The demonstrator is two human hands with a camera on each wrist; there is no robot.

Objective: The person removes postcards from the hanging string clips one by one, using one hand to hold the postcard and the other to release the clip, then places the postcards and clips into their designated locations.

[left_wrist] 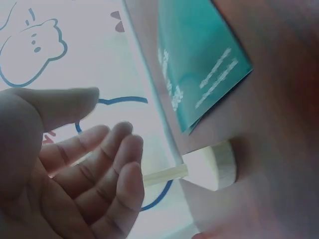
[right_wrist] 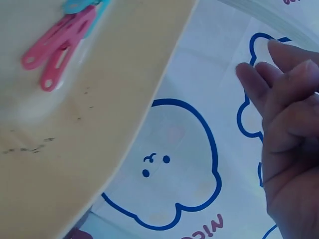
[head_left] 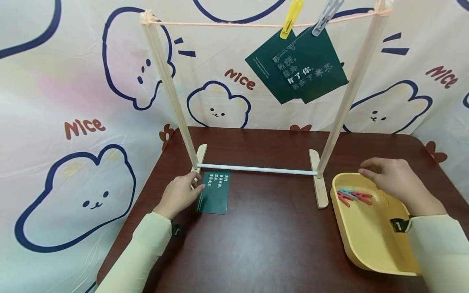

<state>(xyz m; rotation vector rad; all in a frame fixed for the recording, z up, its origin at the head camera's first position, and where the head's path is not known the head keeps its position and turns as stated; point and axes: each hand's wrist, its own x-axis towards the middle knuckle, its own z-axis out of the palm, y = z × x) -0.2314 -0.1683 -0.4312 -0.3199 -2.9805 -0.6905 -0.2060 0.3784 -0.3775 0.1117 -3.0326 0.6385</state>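
Note:
My left hand [head_left: 179, 193] hovers by the left edge of a small stack of dark green printed cards [head_left: 214, 199] on the table. Its fingers are loosely bent and hold nothing; the left wrist view shows a gap between the hand [left_wrist: 89, 169] and the cards [left_wrist: 204, 55]. Above the far part of a yellow tray [head_left: 377, 240] is my right hand [head_left: 401, 183], relaxed, with nothing in its fingers. Red and blue clothespins [head_left: 362, 197] lie together in the tray. Two overlapping green cards [head_left: 311, 73] hang from a pink string [head_left: 220, 24], clipped by a yellow clothespin [head_left: 292, 18] and a greyish clothespin [head_left: 327, 17].
A wooden stand carries the string between its left post [head_left: 172, 97] and right post [head_left: 351, 93]. A white crossbar [head_left: 256, 169] joins the posts low down, near the feet [head_left: 318, 187]. Behind the brown table [head_left: 264, 240] hangs a bear-print cloth [head_left: 216, 101].

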